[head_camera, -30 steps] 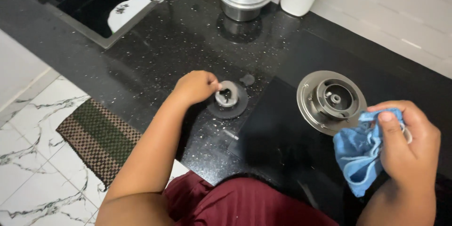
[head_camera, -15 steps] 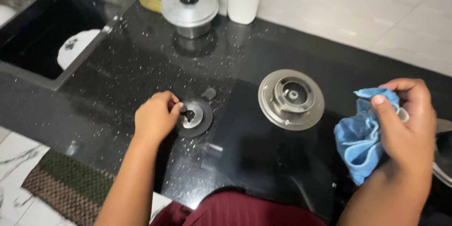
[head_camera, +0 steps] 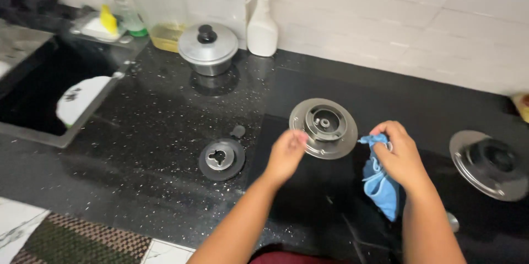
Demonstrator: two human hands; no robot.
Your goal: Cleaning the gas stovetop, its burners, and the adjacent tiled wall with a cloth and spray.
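Blue cloth (head_camera: 381,182) gripped by right hand (head_camera: 399,156).

Open black table (head_camera: 154,126) lies left of the hands, broken only by the small round knob base (head_camera: 221,158). The burner ring (head_camera: 324,127) sits right between both hands. Farther back, the lidded pot (head_camera: 208,49) and spray bottle (head_camera: 261,22) crowd the wall; a second burner (head_camera: 489,164) blocks the right.

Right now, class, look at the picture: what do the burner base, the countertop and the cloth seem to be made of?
Burner base: dull silvery metal, probably aluminium or steel, with a matte sheen.
Countertop: glossy black stone, likely granite, given its pale speckles and reflections.
Cloth: soft blue fabric, perhaps microfibre; it folds and hangs limp from the right hand.
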